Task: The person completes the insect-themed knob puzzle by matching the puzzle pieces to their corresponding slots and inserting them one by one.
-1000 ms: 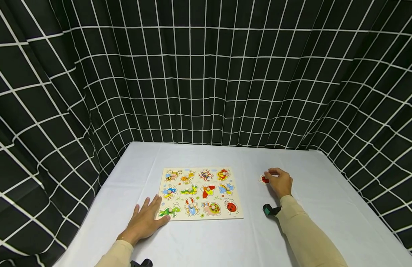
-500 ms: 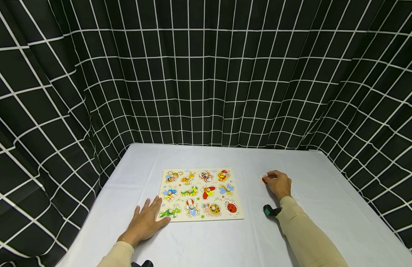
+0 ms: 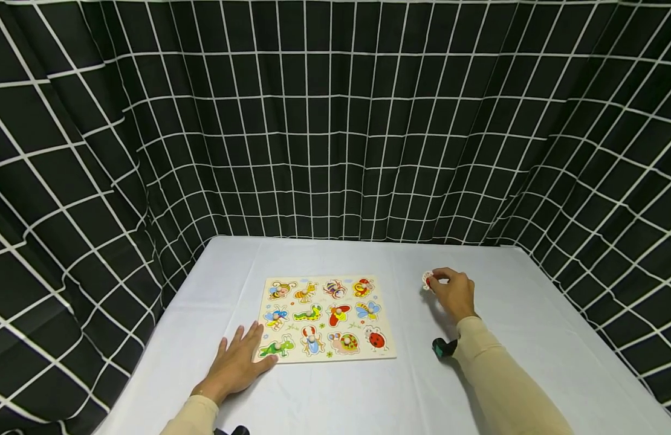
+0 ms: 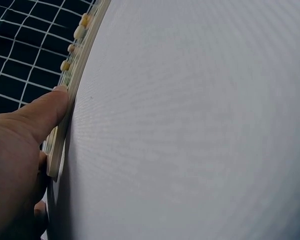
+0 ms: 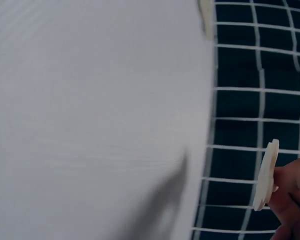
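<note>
A pale wooden peg puzzle board (image 3: 387,323) with several insect pictures lies on the white-covered table. My left hand (image 3: 234,365) rests at its near left corner, fingers spread and straight. The left wrist view has the thumb (image 4: 52,107) on the board's edge, near several small knobs. To the right of the board, my right hand (image 3: 457,294) pinches a small red ladybug puzzle piece (image 3: 426,280) between thumb and fingertips. In the right wrist view this piece (image 5: 266,175) is seen edge-on, tilted up and apart from the cloth, its shadow falling below.
A white cloth (image 3: 335,399) covers the table. Black curtains with a white grid (image 3: 335,121) stand behind the table and along both sides. The ladybug picture (image 3: 376,338) at the board's near right corner shows no knob, unlike most others.
The right hand has lifted the ladybug piece off the cloth, tilting it upright and moving slightly away from me. The left hand has stayed at the board's corner.
</note>
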`<state>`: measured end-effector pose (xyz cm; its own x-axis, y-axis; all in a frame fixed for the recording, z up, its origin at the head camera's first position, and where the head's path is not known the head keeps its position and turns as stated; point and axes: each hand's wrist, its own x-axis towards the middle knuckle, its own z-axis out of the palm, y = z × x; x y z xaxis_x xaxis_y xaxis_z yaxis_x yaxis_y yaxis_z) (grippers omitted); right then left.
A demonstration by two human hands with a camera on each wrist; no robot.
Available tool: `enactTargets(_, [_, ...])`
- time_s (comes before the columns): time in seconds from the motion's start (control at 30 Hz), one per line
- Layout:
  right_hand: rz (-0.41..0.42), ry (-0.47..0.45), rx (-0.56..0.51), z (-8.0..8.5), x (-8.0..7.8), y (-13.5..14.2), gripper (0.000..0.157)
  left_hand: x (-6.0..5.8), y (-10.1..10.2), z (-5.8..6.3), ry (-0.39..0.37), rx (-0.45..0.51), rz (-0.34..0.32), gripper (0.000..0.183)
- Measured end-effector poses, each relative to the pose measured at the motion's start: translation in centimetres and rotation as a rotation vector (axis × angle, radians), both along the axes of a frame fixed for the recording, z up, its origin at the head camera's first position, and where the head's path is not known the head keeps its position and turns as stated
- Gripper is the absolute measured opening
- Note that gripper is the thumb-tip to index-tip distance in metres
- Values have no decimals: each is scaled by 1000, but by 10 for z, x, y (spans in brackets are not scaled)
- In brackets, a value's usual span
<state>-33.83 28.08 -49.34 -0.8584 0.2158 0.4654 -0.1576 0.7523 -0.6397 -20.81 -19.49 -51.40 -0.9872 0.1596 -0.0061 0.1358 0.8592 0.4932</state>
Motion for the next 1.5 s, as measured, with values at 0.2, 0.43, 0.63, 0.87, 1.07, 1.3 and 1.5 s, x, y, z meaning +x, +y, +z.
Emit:
enactTargets(0.2, [29, 85, 42, 27, 10, -7, 18, -1, 0, -1, 1, 1, -11, 84])
enactTargets(0.43, [91, 224, 34, 58, 26, -28, 15, 0, -2, -2, -2, -5, -13, 83])
enactTargets(0.63, [166, 300, 58, 76, 43, -47, 14, 1, -2, -2, -17, -3, -13, 84])
enactTargets(0.87, [208, 344, 62, 90, 56, -61, 14, -1, -3, -3, -2, 6, -17, 84])
enactTargets(1.07, [233, 357, 65, 89, 63, -71, 15, -1, -2, -4, -6, -1, -21, 84])
enactTargets(1.3, [276, 359, 64, 84, 71, -88, 15, 0, -2, -3, -9, 9, -17, 84])
enactTargets(1.5, [302, 320, 50, 69, 78, -99, 16, 0, -3, -3, 0, 7, -15, 84])
